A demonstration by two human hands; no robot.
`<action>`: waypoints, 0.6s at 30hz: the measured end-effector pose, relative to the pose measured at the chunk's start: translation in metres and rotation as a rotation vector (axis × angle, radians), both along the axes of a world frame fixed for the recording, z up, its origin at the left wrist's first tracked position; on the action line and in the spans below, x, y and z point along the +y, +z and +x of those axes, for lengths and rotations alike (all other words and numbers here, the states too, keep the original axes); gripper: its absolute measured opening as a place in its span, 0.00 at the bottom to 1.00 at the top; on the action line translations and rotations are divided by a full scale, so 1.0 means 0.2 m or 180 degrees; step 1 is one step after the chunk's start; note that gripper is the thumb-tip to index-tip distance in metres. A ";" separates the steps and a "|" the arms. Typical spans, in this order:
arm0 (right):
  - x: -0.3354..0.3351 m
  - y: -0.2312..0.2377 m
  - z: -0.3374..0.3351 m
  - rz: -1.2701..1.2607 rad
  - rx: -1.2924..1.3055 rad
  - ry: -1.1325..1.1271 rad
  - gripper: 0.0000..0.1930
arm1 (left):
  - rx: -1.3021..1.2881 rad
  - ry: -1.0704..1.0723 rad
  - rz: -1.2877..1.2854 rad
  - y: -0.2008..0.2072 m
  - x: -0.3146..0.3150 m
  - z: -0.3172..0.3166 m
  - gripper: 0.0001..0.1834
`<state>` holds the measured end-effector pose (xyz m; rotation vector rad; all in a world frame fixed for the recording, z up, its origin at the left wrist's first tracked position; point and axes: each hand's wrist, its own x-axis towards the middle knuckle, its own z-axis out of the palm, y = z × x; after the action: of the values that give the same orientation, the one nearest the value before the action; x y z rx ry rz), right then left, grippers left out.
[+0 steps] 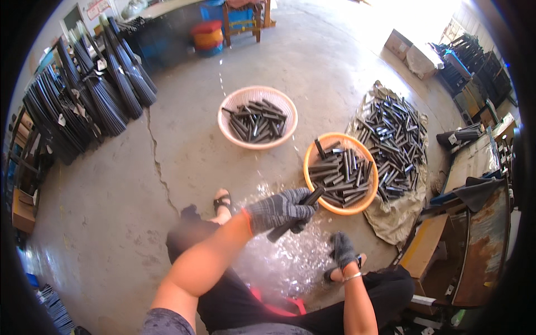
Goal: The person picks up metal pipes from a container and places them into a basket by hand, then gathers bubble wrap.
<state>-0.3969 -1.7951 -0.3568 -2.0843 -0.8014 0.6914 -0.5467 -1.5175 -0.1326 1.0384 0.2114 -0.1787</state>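
My left hand (pixel 283 210), in a dark grey knit glove with an orange cuff, is closed around a short black tube (pixel 282 229). The tube slants in front of my legs, its upper end beside the near rim of an orange plastic basket (pixel 306 173). Several similar black tubes (pixel 341 173) lie jumbled in that basket. My right hand (pixel 342 249), also in a dark grey glove, hangs low over my right foot; its fingers blur together, so their pose is unclear. Shiny, clear plastic-like scraps (pixel 296 257) cover the floor between my feet.
Beyond my left hand stands a pink basket (pixel 226 125) of black tubes. At right, more tubes (pixel 393 142) are heaped on a beige cloth (pixel 391 220). Long black bundled rods (pixel 106 95) lean at left. A cardboard box (pixel 427 245) and a rusty metal panel (pixel 483 245) border the right side.
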 end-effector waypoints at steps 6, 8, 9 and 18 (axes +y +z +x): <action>0.50 0.93 -0.18 0.1475 0.1118 0.0806 0.20 | 0.0114 -0.0160 0.0033 0.04 -0.04 -0.02 0.14; 0.44 0.73 -0.19 0.1336 0.1465 0.0158 0.13 | 0.0123 -0.0232 0.0185 0.04 -0.03 -0.01 0.15; 0.42 0.63 -0.20 0.1301 0.1655 -0.0158 0.12 | 0.0078 -0.0208 0.0163 0.03 -0.02 -0.02 0.15; 0.38 0.78 -0.15 0.0979 0.0864 -0.0207 0.22 | 0.0129 -0.0064 0.0089 -0.04 0.00 -0.11 0.16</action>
<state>-0.4274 -1.7192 -0.2000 -1.6896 -0.6391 0.7454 -0.5679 -1.5185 -0.1408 1.0655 0.2408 -0.2155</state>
